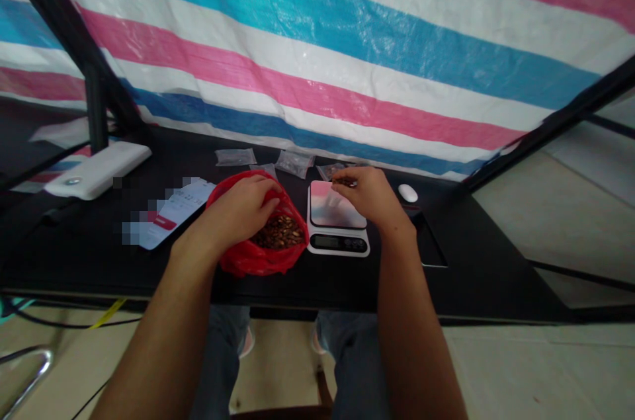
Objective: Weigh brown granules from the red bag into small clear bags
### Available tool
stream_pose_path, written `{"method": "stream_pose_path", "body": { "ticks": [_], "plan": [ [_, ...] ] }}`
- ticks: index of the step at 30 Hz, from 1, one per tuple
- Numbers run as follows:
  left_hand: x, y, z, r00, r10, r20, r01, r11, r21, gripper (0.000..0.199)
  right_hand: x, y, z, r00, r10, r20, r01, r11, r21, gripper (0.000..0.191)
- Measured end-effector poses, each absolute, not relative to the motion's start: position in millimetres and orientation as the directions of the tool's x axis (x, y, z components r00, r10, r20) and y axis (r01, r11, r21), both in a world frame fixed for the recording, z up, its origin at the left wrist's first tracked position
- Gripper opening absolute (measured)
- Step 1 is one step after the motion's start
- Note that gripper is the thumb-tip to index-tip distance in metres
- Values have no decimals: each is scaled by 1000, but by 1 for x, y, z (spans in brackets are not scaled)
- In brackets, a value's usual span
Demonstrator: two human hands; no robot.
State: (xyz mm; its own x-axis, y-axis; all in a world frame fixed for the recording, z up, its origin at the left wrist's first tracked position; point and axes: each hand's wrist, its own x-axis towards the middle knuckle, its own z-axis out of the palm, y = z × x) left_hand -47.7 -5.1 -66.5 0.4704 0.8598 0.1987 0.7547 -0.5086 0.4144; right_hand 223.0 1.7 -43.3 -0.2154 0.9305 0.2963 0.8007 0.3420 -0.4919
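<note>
Red plastic bag (280, 258), held open by the left hand (241, 207), cradles what look like brown seeds (278, 233); beside it, the right hand (360, 194) pinches some above a white digital scale (338, 243).

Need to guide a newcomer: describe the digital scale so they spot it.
On the black desk below the striped tarp, find the red plastic bag. Right of it sits a white digital scale, the only thing with a black display on its front.

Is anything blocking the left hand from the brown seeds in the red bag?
Nothing visible blocks it. The left hand is at the open mouth of the red plastic bag, right beside the brown seeds.
</note>
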Motion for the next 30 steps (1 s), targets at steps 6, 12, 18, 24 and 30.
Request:
{"method": "stream_pose_path", "body": {
  "ticks": [6, 12, 18, 24, 30],
  "plan": [
    [-47, -7, -66, 464, 859, 215, 755, -511, 412, 33, 222, 0, -40, -242, 930, 275, 777, 356, -520, 14],
    [-46, -9, -65, 456, 863, 219, 761, -505, 408, 32, 225, 0, -41, -268, 927, 262, 757, 371, -538, 14],
    [-38, -12, -58, 460, 842, 283, 740, -539, 402, 29, 226, -1, -42, -254, 935, 246, 758, 351, -550, 16],
    [-24, -10, -60, 471, 821, 323, 708, -570, 417, 27, 227, -3, -38, -260, 936, 237, 773, 349, -530, 14],
    [-4, 15, -75, 498, 817, 290, 697, -577, 426, 35, 226, -5, -34, -253, 936, 245, 803, 344, -486, 17]
  ]
}}
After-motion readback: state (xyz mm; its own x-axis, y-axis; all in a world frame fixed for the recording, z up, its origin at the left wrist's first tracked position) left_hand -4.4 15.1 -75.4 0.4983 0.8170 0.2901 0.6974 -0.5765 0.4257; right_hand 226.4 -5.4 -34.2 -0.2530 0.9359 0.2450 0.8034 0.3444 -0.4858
